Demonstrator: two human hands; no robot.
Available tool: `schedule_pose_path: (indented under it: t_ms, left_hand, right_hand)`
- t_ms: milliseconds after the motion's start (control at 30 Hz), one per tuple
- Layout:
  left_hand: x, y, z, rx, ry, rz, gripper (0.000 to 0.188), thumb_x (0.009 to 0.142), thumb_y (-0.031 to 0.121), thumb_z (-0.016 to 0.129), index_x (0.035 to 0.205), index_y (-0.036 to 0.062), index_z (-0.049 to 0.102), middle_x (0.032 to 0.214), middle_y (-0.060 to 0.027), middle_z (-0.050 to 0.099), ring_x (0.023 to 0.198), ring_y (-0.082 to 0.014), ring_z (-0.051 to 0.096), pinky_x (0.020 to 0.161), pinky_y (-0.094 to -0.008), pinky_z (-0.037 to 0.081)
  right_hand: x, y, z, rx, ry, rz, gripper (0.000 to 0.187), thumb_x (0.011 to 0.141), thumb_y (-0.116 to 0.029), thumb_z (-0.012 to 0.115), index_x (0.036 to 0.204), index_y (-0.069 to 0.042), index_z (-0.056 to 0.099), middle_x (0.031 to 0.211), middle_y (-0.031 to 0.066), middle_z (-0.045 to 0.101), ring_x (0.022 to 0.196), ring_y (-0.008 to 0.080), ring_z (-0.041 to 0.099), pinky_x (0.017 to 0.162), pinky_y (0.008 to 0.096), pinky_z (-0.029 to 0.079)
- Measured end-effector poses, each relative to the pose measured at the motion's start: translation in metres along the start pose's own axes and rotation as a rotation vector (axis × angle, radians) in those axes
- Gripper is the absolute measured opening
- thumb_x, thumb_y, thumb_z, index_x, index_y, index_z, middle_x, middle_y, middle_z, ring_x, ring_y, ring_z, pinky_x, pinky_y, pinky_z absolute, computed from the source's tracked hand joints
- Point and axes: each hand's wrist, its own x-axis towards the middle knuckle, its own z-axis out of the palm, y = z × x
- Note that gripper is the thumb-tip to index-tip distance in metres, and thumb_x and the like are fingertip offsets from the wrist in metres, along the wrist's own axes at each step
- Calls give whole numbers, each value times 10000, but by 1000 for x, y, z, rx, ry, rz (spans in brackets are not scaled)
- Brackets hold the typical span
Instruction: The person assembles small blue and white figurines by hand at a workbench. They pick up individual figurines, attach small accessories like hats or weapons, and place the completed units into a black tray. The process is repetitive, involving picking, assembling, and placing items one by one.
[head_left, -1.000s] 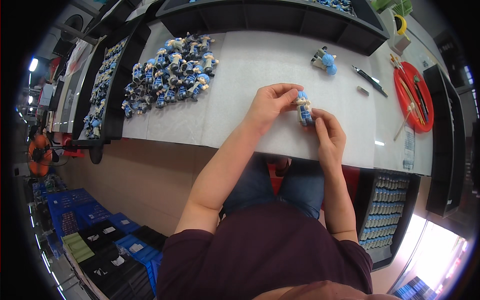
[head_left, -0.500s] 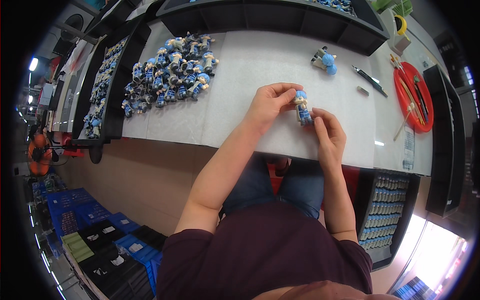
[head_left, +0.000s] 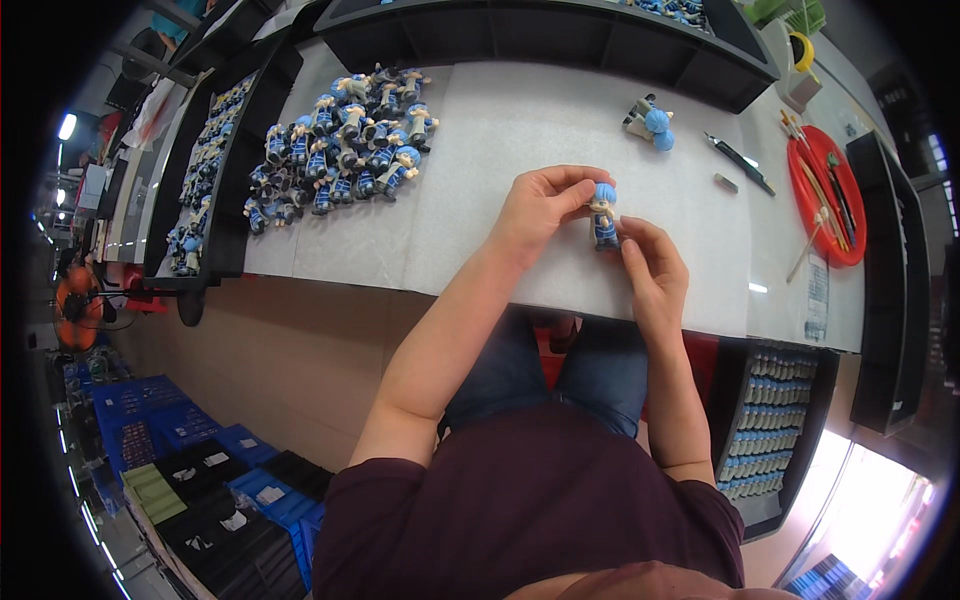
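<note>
A small figurine (head_left: 605, 226) with light-blue hair and a blue-and-cream outfit is upright between my hands, above the near part of the white-covered table. The thumb and fingers of my left hand (head_left: 540, 212) pinch it at the head. My right hand (head_left: 657, 268) has its curled thumb and fingertips at the figurine's lower right side, by the legs. Farther off to the right, another blue-haired figurine (head_left: 655, 128) lies on its side. To the left of my hands, a heap of similar figurines (head_left: 345, 140) covers part of the table.
A craft pen (head_left: 740, 163) and a small grey block (head_left: 726, 183) lie to the right, near a red oval tray (head_left: 800, 170) of brushes. Black bins (head_left: 560, 45) line the far edge. Left stands a crate (head_left: 247, 150) of figurines; a filled tray (head_left: 815, 440) sits lower right.
The figurine has turned in my fingers, so its front faces up more and its feet have swung slightly left. My right hand has shifted a little; the heap is unchanged.
</note>
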Motion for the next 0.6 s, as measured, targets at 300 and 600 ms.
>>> schedule_pose_path:
  t_ms: [300,600]
  left_hand:
    - [0,0,1,-20,4,-2,184,842,26,525,1001,-25,601,932,-93,623,842,-148,596,781,-271,504]
    - [0,0,0,-32,40,-29,196,834,55,560,1009,-26,595,916,-78,621,822,-132,592,756,-255,493]
  right_hand:
    - [0,0,1,33,-5,12,222,885,-4,438,1089,55,503,1023,132,564,919,151,547,786,277,469]
    - [0,-4,2,-29,7,-4,223,889,-54,477,1087,44,509,1004,114,575,885,135,555,767,256,464]
